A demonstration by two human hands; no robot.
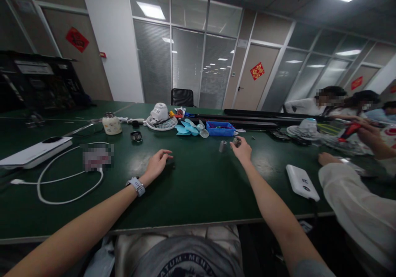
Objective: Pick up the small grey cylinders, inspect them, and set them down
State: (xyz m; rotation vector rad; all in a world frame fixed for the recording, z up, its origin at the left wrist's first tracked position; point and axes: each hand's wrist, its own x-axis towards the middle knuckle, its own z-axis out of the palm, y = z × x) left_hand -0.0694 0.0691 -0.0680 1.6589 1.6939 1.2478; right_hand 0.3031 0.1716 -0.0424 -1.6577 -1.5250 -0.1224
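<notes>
My right hand is closed around a small dark metallic cylinder, held at the fingertips just above the green table. Just left of those fingers, a similar small grey metal cylinder stands upright on the table. My left hand rests over the table with its fingers stretched out and nothing in them. A tiny dark piece lies beside its fingertips. Beyond both hands are light blue fan blades and a blue tray with small parts inside.
A white fan body with its grille stands behind the blades. At left are a patterned bottle, a looped white cable and a black oval object. A white power bank lies right, near a co-worker's sleeve.
</notes>
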